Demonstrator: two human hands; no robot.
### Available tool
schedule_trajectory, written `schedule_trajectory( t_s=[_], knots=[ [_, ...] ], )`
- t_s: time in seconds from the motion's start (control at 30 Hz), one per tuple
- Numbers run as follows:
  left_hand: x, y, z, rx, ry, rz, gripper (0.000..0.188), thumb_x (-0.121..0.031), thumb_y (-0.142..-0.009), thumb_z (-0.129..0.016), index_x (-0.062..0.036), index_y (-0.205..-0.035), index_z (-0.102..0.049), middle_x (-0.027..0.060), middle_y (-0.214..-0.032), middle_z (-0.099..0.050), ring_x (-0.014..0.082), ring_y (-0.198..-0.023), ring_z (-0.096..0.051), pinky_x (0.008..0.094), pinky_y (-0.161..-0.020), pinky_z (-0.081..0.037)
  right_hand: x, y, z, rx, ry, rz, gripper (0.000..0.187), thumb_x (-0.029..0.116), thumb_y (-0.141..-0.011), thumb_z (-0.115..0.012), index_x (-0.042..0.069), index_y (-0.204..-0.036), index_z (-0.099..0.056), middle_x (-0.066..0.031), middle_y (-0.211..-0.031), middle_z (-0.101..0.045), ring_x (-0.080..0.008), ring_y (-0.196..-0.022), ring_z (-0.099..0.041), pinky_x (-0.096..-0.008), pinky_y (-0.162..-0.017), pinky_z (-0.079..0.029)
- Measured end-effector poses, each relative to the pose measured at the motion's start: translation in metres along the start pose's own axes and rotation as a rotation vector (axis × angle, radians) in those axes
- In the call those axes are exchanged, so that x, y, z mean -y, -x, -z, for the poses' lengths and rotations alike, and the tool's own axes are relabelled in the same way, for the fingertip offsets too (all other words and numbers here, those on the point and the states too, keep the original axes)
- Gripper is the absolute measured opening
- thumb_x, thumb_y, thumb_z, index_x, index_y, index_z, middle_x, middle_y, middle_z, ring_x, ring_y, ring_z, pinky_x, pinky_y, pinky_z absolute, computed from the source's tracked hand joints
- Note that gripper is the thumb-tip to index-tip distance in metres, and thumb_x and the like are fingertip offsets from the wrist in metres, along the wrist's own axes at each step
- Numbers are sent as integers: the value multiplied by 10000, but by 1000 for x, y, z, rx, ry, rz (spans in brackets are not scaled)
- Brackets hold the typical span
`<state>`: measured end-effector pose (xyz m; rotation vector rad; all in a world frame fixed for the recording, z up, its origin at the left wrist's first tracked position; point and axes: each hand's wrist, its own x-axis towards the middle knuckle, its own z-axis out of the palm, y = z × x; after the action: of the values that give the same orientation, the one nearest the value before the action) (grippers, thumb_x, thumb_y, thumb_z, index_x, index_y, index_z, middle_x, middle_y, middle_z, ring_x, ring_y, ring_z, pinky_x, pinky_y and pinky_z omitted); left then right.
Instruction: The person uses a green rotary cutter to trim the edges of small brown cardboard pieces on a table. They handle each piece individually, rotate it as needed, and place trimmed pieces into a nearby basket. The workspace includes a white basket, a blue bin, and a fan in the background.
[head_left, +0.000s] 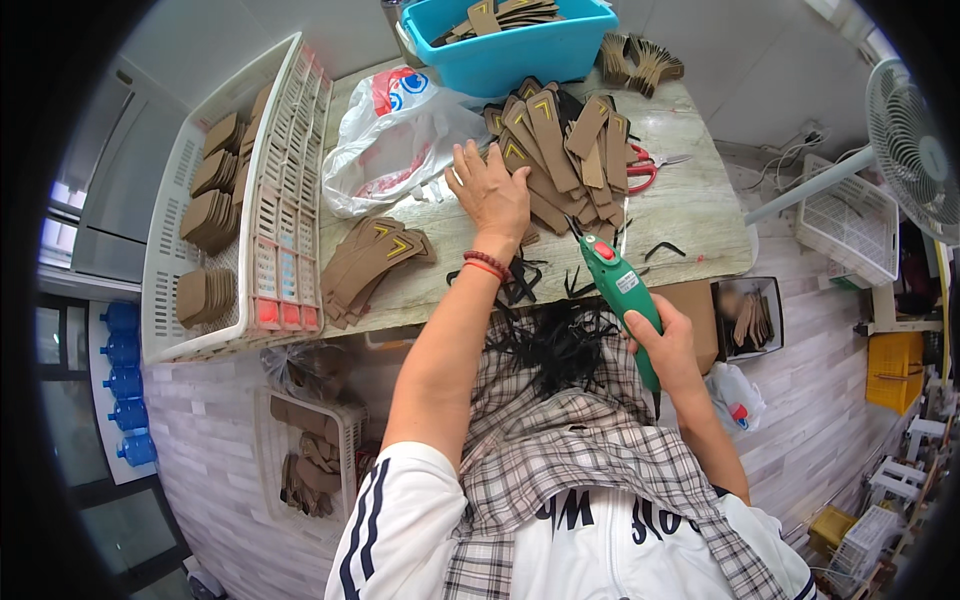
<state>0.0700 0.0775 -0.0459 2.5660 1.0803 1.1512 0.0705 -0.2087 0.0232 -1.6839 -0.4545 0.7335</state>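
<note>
My right hand (664, 348) is wrapped round a green electric cutter (625, 292) with a red button, its dark tip pointing at the near side of the pile. Brown flat strips with yellow chevrons (548, 138) lie heaped on the table in front of me. My left hand (492, 196) has its fingers spread at the left edge of that heap; whether it presses on a strip I cannot tell. A smaller fan of brown strips (372, 262) lies left of my left forearm. Black trimmings (560, 345) cover the lap of my plaid apron, and some scraps lie along the table's near edge.
A white plastic crate (285, 190) with stacked brown pieces stands on the left. Behind are a white plastic bag (395, 140) and a blue bin (520, 52) of strips. Red-handled scissors (642, 180) lie right of the heap. A fan (905, 150) stands at the right.
</note>
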Motion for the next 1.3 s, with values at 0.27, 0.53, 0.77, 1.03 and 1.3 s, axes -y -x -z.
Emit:
schedule_trajectory(
  t_s=[0.27, 0.53, 0.77, 1.03, 1.3],
  knots=[
    [-8, 2, -4, -126, 195, 54, 433, -189, -671, -778, -66, -1043, -593, 154, -1273, -438, 344, -1271, -330, 498, -1062, -218, 1, -2, -3, -6, 38, -2, 305, 218, -871, -666, -18, -1058, -616, -9, -732, -598, -59, -572, -521, -215, -529, -428],
    [9, 11, 35, 60, 1150, 610, 100, -45, -803, -681, -29, -868, -608, 7, -833, -630, 134, -826, -579, 294, -753, -440, 14, -6, -11, -13, 88, 61, 353, 239, -861, -682, -19, -1092, -611, -11, -731, -601, -64, -588, -537, -224, -538, -437],
    [5, 37, 94, 270, 1451, 1014, 52, -39, -850, -651, 7, -861, -630, 20, -803, -653, 97, -671, -586, 228, -612, -470, 21, -9, -30, 1, 152, 89, 386, 252, -858, -693, -27, -1112, -610, -20, -717, -609, -72, -588, -532, -236, -544, -443],
    [4, 45, 104, 186, 962, 603, 49, -39, -849, -635, -12, -824, -603, 1, -762, -616, 65, -649, -536, 217, -577, -435, 17, -5, -23, -9, 160, 20, 355, 254, -858, -691, -23, -1070, -626, -19, -693, -597, -71, -568, -523, -234, -527, -438],
    [-32, 26, 130, 39, 1457, 631, 104, -19, -857, -652, 7, -918, -572, 11, -824, -613, 41, -719, -530, 187, -636, -425, 21, 18, -18, 6, 110, 86, 380, 235, -862, -693, -19, -1126, -595, -6, -723, -586, -60, -625, -517, -226, -559, -428]
  ],
)
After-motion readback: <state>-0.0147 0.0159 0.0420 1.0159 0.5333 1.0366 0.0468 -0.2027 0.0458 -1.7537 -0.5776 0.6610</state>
